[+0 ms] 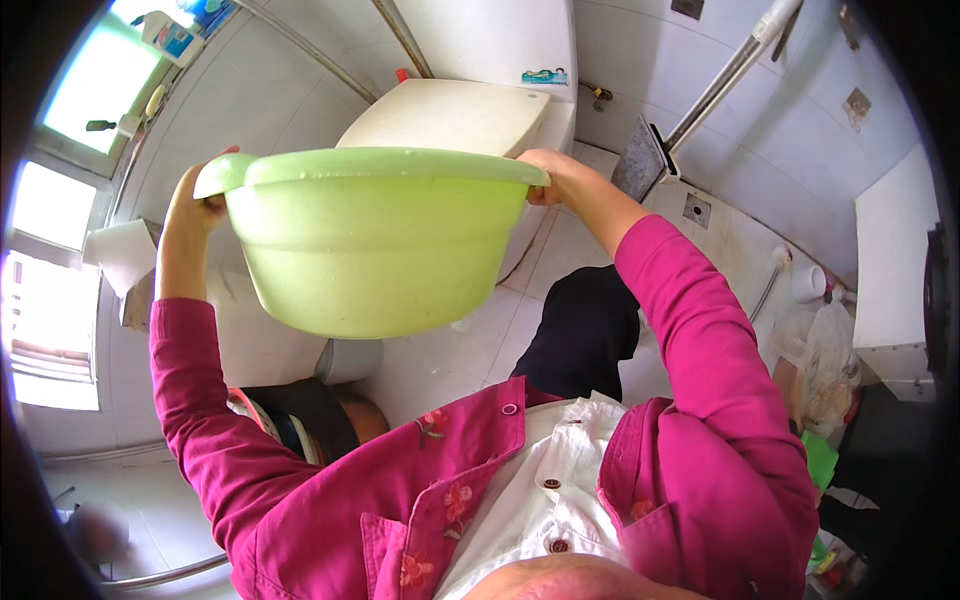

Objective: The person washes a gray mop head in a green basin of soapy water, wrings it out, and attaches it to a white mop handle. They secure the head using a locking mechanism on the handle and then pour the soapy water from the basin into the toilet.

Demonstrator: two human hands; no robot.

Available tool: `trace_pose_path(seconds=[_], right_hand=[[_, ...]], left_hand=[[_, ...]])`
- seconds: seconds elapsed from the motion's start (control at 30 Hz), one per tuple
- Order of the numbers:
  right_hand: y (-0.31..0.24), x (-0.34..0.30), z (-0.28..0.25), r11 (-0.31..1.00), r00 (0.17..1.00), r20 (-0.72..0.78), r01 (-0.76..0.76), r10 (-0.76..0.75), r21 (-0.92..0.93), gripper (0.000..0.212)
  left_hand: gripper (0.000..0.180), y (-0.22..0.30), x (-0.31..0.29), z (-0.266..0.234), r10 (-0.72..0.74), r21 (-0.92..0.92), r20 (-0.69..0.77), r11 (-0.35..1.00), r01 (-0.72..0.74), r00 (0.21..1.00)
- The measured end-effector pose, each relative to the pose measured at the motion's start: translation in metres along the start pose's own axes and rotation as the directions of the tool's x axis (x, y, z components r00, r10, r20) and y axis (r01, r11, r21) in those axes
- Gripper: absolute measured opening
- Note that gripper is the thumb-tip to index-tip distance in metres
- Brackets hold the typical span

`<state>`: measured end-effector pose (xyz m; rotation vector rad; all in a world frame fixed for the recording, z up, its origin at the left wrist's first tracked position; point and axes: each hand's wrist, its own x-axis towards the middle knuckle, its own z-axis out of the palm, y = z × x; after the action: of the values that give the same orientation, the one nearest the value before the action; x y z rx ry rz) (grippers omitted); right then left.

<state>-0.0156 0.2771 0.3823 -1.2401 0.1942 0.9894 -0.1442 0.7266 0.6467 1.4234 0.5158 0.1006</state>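
Observation:
A large light-green plastic basin [375, 250] is held up in front of me, tilted so its outer side faces me. My left hand [207, 190] grips the rim at its left end, the fingers partly hidden behind the lip. At the right end, my right hand [545, 175] is closed on the rim. What the basin contains, if anything, is out of sight. Behind it lies the closed pale lid [440, 112] of a toilet, partly covered by the basin's rim.
A flat mop [640, 160] leans against the right wall, near a floor drain [697, 209]. On the left, bottles [172, 40] stand on the window ledge. A grey bin [352, 360] sits below the basin. Plastic bags [828, 350] lie at the far right.

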Motion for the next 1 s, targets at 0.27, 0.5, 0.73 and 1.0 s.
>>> trace_pose_path(seconds=[0.27, 0.5, 0.73, 1.0], right_hand=[[-0.003, 0.007, -0.004, 0.999, 0.999, 0.045, -0.009, 0.007, 0.041, 0.032], [0.003, 0.023, -0.008, 0.950, 0.993, 0.055, -0.114, 0.102, 0.290, 0.029], [0.010, 0.054, -0.011, 0.995, 0.996, -0.084, 0.029, -0.022, 0.092, 0.023], [-0.039, 0.014, 0.009, 0.975, 0.987, -0.108, 0.135, -0.117, 0.176, 0.051]], left_hand=[[0.041, 0.001, 0.021, -0.038, -0.008, 0.017, -0.029, 1.000, 0.009, 1.000], [0.015, 0.008, 0.043, -0.014, 0.058, 0.107, -0.116, 0.993, -0.046, 0.991], [0.013, 0.014, 0.043, -0.026, 0.031, 0.039, -0.002, 0.999, -0.031, 1.000], [0.061, 0.002, -0.031, 0.028, -0.017, 0.139, 0.111, 0.990, 0.001, 0.994]])
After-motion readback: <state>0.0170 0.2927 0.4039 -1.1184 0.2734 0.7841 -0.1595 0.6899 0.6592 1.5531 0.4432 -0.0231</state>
